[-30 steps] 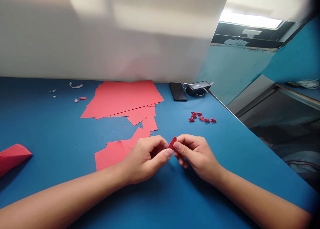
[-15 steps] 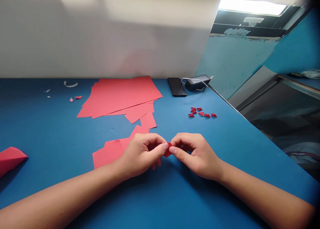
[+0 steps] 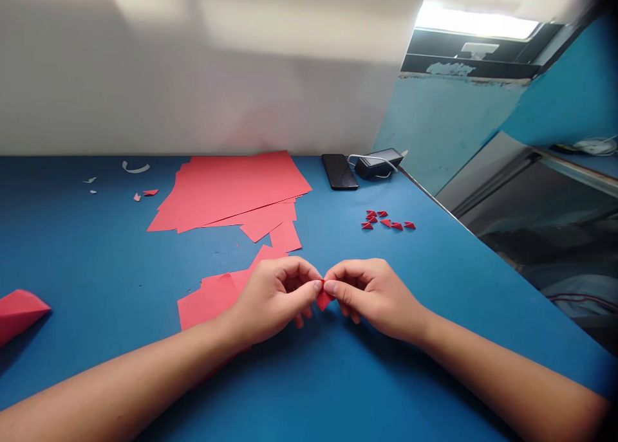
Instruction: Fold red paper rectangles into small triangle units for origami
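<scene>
**Two hands pinch one tiny red paper piece (image 3: 323,299)**

Both hands meet low in the middle of the view, over the blue counter (image 3: 96,249). The left hand (image 3: 275,297) and the right hand (image 3: 376,297) are each curled nearly closed, and their fingertips almost touch. Between them they grip the folded red paper piece, with the left thumb (image 3: 313,291) and right thumb (image 3: 334,291) pressed on it from either side. Its pointed end sticks out below the thumbs; the rest is hidden by the fingers.

Cut red scraps (image 3: 212,297) lie just beside the left hand, running under its wrist and up toward a loose stack of red sheets (image 3: 232,191). Right of the stack, about half a dozen or more small red triangles (image 3: 389,222) sit in a loose cluster, well apart from the right hand. A larger folded red paper (image 3: 19,313) lies at the counter's left edge. A black phone (image 3: 339,172) and a black charger (image 3: 376,164) with a white cable sit at the back, against a white board (image 3: 193,75). A few pale paper bits (image 3: 135,168) lie back left.
</scene>
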